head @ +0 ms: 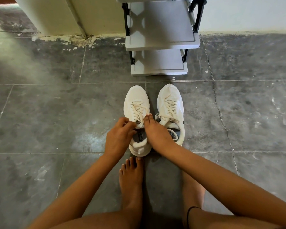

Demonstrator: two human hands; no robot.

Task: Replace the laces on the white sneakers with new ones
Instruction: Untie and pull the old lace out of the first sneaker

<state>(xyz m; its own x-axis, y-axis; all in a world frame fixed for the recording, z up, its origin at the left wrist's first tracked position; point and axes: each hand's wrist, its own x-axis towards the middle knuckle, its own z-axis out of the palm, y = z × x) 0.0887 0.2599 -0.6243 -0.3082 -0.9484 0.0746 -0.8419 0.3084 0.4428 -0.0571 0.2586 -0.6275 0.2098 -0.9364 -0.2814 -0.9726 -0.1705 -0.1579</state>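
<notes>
Left sneaker [136, 98] sits on the floor tiles [56, 113] beside its mate. Left hand [119, 137] curls its fingers [125, 122] onto the old lace [138, 109] at the tongue. Right hand [155, 132], fingers straight and together, steadies the side. Best to slacken the top eyelets first and pull evenly.

Rack [162, 38]: upper part cut off by the edge at 12 o'clock.
Handled sneaker [135, 100]: tongue and lace ends are covered by the left hand [118, 138] and right hand [156, 131]. It is unclear whether the left fingers pinch a lace.
Insole print [139, 135]: partly covered, too small to read.
Right foot [193, 192]: toes hidden under the forearm, 5 o'clock.
</notes>
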